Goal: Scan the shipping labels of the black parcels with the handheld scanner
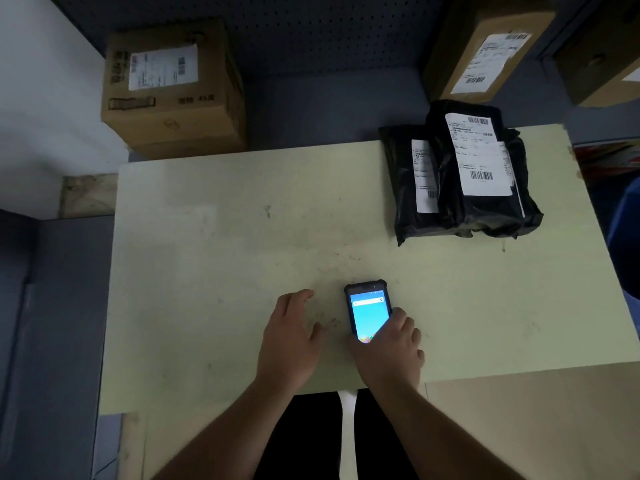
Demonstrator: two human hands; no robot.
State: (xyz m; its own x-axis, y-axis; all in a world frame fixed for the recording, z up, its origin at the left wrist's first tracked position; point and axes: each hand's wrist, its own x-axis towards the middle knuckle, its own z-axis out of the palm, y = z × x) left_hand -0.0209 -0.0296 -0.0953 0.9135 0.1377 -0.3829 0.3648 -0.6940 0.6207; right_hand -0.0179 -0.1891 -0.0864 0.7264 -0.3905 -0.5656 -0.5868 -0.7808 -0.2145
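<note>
A handheld scanner (pixel 367 308) with a lit blue screen lies near the front of the pale table (pixel 214 254). My right hand (pixel 389 344) grips its lower end. My left hand (pixel 292 336) rests flat on the table just left of it, fingers apart, holding nothing. A pile of black parcels (pixel 460 178) sits at the far right of the table, well beyond both hands. White shipping labels with barcodes face up on them: a large one (pixel 483 168) on top and a narrow one (pixel 424 174) on the left parcel.
A cardboard box (pixel 169 88) with a label stands beyond the table's far left corner. Two more brown boxes (pixel 485 46) stand behind the black parcels at the back right. A tan surface (pixel 533 427) adjoins the table's front right.
</note>
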